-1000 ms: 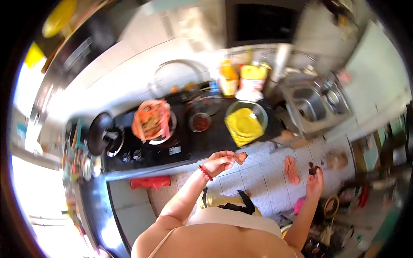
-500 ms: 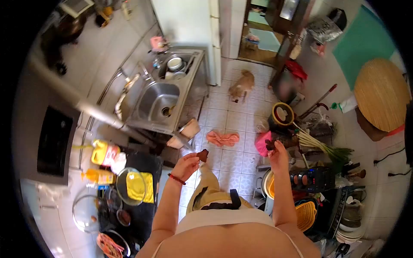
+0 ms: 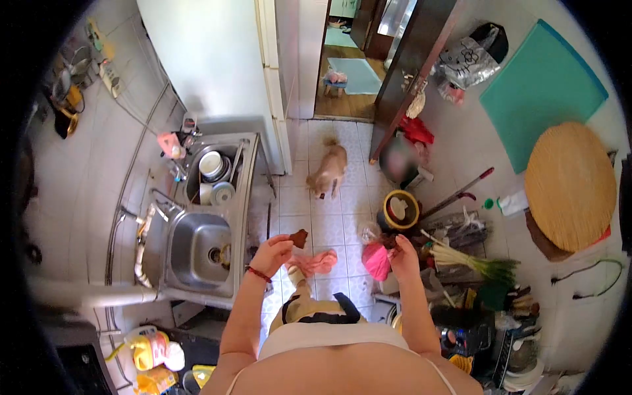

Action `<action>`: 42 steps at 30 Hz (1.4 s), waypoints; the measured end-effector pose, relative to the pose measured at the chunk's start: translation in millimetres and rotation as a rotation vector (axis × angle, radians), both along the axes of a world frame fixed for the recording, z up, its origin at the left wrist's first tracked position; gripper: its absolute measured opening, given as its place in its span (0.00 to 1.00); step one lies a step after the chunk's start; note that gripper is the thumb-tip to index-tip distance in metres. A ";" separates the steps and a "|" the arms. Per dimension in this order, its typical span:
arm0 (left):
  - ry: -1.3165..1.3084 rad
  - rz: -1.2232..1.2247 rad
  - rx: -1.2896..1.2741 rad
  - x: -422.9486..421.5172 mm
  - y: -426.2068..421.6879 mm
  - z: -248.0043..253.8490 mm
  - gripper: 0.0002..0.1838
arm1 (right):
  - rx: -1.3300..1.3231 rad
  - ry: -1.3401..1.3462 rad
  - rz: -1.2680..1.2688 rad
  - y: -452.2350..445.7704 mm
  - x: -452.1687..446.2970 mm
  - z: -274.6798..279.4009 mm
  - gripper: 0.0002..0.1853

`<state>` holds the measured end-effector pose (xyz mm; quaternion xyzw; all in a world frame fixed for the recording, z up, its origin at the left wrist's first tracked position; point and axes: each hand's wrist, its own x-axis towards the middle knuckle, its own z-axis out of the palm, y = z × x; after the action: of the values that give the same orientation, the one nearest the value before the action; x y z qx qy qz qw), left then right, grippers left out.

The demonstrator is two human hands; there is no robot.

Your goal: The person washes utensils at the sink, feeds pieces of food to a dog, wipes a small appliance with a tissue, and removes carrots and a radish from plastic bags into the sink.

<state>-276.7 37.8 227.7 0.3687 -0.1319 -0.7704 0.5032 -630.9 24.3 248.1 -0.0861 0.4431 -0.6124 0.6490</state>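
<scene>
My left hand (image 3: 270, 255), with a red bead bracelet at its wrist, pinches a flat reddish-brown piece (image 3: 299, 238) between thumb and fingertips. To the right, my right hand (image 3: 403, 258) is raised with its fingers closed on a small dark piece (image 3: 390, 243), which is hard to make out against the dark things behind it. Both hands are held apart in front of my body, above the tiled floor. Below and between them a pink cloth (image 3: 317, 262) lies on the tiles near my foot.
A small light-brown dog (image 3: 329, 172) stands on the floor ahead. At the left is a steel sink (image 3: 199, 249) with stacked bowls beside it. An open door (image 3: 413, 66) leads to another room. A yellow-rimmed bucket (image 3: 399, 209), a pink bag (image 3: 376, 261) and green onions (image 3: 471, 262) are at the right.
The view has swung right from the stove counter toward the sink, the doorway and the dog. Both hands still hold their pieces. The dog faces the camera more closely, head lowered.
</scene>
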 end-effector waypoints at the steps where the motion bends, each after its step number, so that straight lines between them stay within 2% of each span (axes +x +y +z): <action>1: -0.080 0.014 0.026 7.3 -21.6 6.9 0.11 | -0.002 0.001 -0.002 -18.4 5.3 1.0 0.06; 6: -0.087 0.030 0.067 27.7 -110.0 -14.6 0.12 | -0.001 -0.005 -0.054 -84.3 29.5 14.8 0.09; 12: -0.058 0.013 0.105 7.1 -178.1 -0.3 0.11 | 0.107 -0.020 -0.075 -149.7 22.0 -5.8 0.06; 15: -0.042 0.018 0.088 3.6 -200.1 -11.7 0.11 | 0.057 0.006 -0.018 -191.6 6.6 -23.6 0.09; 18: -0.090 0.090 0.100 -6.7 -225.5 -19.6 0.10 | 0.008 0.001 0.135 -247.1 -12.0 -34.8 0.06; 22: -0.075 0.155 0.154 -34.5 -259.2 -3.7 0.09 | 0.091 -0.019 0.216 -324.0 -27.5 -30.8 0.05; 27: 0.014 0.242 0.204 -77.0 -306.1 -16.6 0.11 | 0.052 0.154 0.382 -416.9 -45.8 -58.3 0.07; 32: -0.033 0.307 0.238 -87.9 -318.2 -13.1 0.10 | 0.149 0.327 0.530 -457.6 -39.5 -75.2 0.10; 38: 0.001 0.324 0.218 -73.2 -335.9 -6.6 0.10 | 0.143 0.298 0.518 -461.3 -19.8 -107.2 0.10; 42: -0.026 0.282 0.186 -58.1 -358.2 -2.3 0.10 | 0.199 0.439 0.568 -458.9 -7.0 -110.0 0.08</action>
<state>-334.8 -320.5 225.4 0.4386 -0.0136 -0.6961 0.5682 -637.8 -434.5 138.1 -0.2715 0.5874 -0.3287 0.6879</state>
